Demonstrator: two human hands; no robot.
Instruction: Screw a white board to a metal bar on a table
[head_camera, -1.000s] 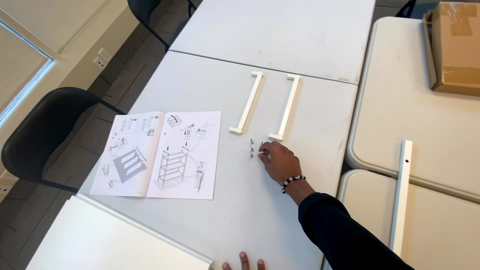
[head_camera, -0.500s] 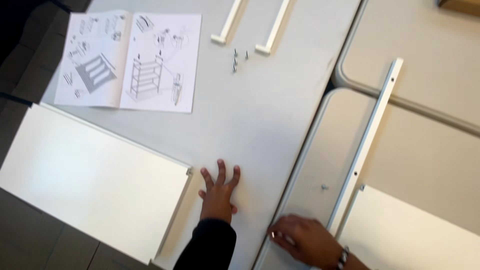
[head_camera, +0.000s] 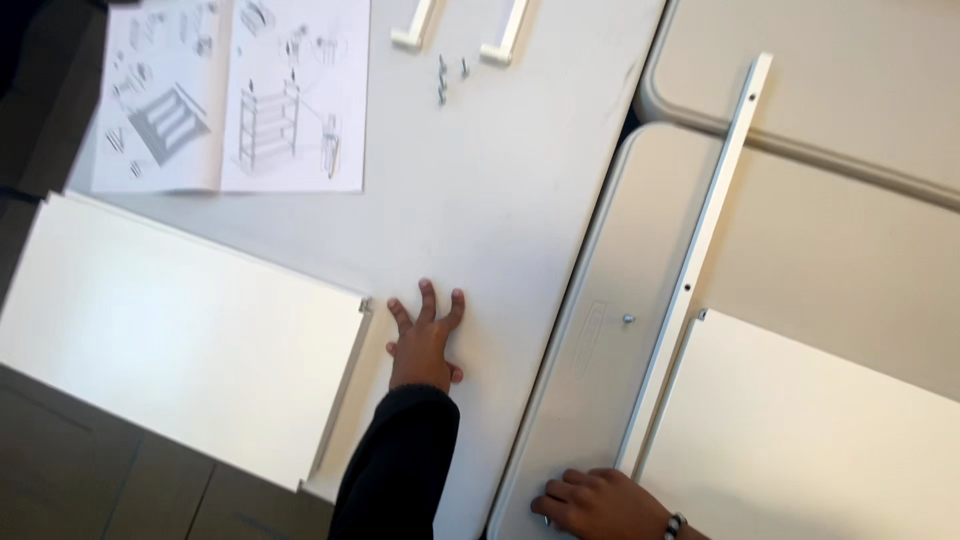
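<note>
Where right hand touches: white rail, running diagonally up-right.

— Where's the left hand?

— Flat, palm down, fingers spread and pointing away from the body. A dark sleeve covers the forearm right up to the wrist.

— And the right hand?

— Low at the frame's bottom edge, knuckles up, fingers curled loosely and pointing left. There's a beaded band at the wrist.

— Are the two hands touching?

— No, they're well apart, the left one further forward.
</note>
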